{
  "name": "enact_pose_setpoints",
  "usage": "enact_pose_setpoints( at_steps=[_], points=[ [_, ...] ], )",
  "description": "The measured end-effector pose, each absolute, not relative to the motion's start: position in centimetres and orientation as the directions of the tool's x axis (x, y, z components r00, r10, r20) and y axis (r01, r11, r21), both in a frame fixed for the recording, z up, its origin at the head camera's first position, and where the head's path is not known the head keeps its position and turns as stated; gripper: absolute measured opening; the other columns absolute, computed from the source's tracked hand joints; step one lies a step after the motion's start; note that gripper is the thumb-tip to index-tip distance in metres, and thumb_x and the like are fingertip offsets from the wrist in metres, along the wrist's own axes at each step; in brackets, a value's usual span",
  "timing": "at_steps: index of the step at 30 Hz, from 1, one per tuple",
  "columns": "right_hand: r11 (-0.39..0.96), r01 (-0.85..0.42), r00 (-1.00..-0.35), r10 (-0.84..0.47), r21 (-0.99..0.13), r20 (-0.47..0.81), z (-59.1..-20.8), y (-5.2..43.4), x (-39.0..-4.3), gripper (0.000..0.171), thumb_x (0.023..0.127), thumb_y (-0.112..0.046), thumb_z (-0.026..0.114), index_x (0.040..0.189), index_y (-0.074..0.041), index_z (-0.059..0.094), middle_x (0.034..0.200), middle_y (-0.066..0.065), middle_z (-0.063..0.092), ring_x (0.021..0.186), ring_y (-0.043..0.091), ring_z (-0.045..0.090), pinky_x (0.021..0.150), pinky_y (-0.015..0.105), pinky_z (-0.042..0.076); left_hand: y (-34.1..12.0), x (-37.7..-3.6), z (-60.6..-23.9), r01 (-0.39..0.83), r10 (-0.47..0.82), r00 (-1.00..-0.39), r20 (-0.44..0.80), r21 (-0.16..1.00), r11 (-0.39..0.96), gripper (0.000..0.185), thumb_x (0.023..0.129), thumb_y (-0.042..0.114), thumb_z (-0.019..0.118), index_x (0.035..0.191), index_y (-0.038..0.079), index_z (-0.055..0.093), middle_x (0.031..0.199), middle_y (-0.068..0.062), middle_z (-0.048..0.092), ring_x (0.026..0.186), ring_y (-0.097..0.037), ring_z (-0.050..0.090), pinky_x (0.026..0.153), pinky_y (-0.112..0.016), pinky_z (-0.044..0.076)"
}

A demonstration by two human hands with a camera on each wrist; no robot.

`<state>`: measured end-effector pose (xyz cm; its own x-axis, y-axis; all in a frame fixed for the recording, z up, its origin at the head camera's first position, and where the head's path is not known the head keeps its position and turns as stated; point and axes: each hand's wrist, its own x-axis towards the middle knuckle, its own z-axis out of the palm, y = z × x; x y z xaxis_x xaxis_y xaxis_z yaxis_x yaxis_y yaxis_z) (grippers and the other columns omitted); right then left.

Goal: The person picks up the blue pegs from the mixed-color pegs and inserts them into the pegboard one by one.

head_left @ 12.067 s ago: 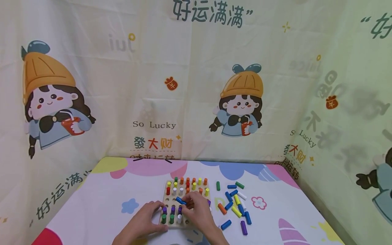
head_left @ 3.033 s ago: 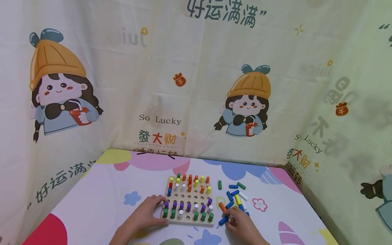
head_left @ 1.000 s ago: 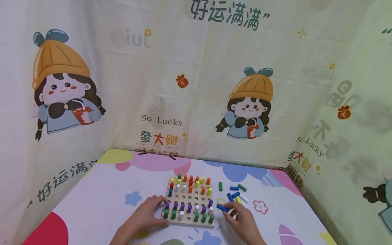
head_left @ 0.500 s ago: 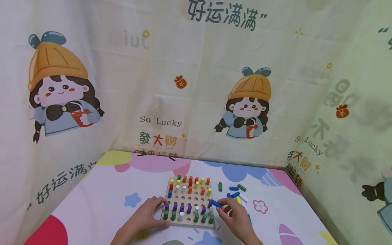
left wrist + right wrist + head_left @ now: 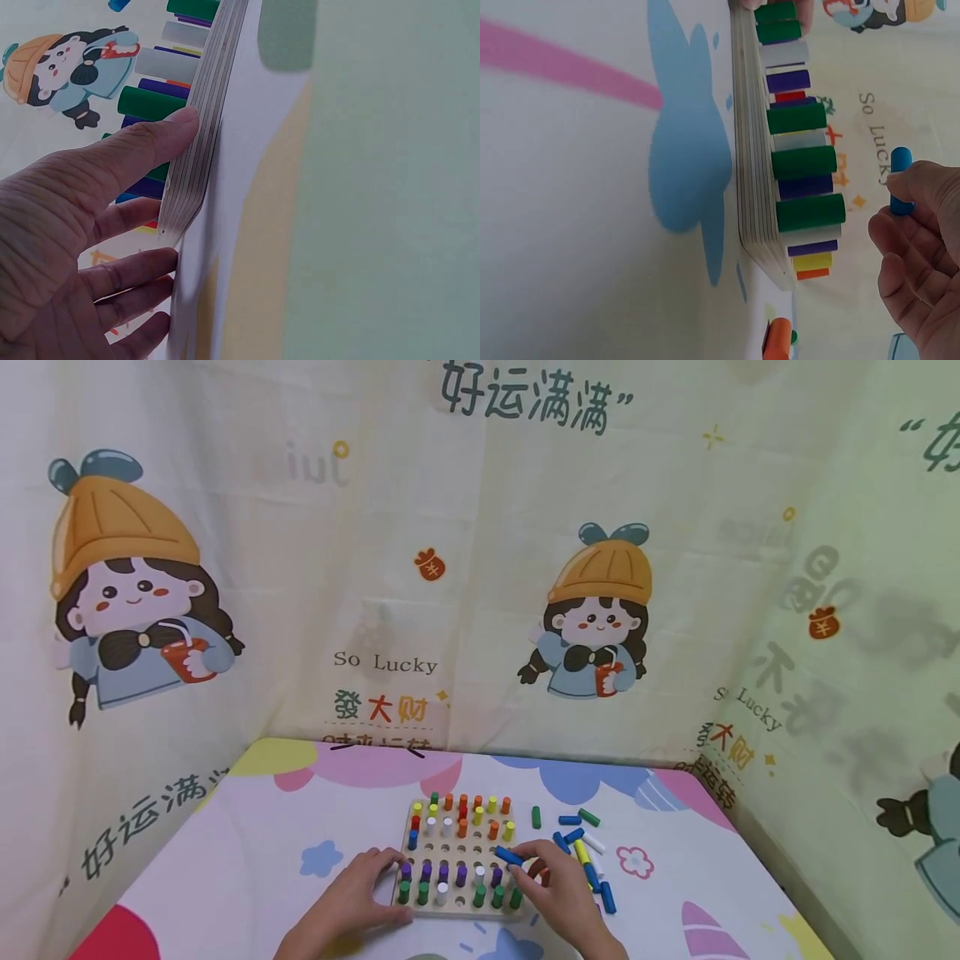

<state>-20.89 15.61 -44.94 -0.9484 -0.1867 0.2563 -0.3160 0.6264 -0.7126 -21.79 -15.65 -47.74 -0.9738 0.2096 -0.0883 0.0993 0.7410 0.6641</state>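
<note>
One blue peg (image 5: 508,856) pinched in right hand (image 5: 551,889), now carried from loose pile (image 5: 588,860) at lower right to over peg board (image 5: 459,862), lower centre; insertion looks near. Left hand (image 5: 360,893) flat, fingers straight against board edge.

The pegboard (image 5: 456,843) is pale layered plywood, its painted pegs (image 5: 804,162) smooth, the bench (image 5: 240,860) cover printed cloth.

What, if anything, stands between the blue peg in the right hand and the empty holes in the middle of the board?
Nothing visible blocks it: the right hand holds the blue peg above the wooden pegboard, over the standing pegs.
</note>
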Motion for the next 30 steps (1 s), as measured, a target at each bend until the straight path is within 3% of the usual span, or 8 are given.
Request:
enact_pose_setpoints(
  at_steps=[30],
  points=[
    [0.550,-0.379,-0.924,-0.266,-0.745,0.274,-44.8,12.3,-21.1,0.015,0.093,-0.020,0.077,0.106,-0.014,0.070,0.095,-0.006,0.067,0.072,0.003,0.057,0.064,0.018,0.054,-15.4,-21.9,-47.9,0.090,0.193,-0.977,-0.087,0.655,0.750,0.068,0.065,0.043,0.095,0.121,0.017,0.066,0.118,-0.007,0.063,0.107,-0.028,0.057,0.097,-0.066,0.050]
  ],
)
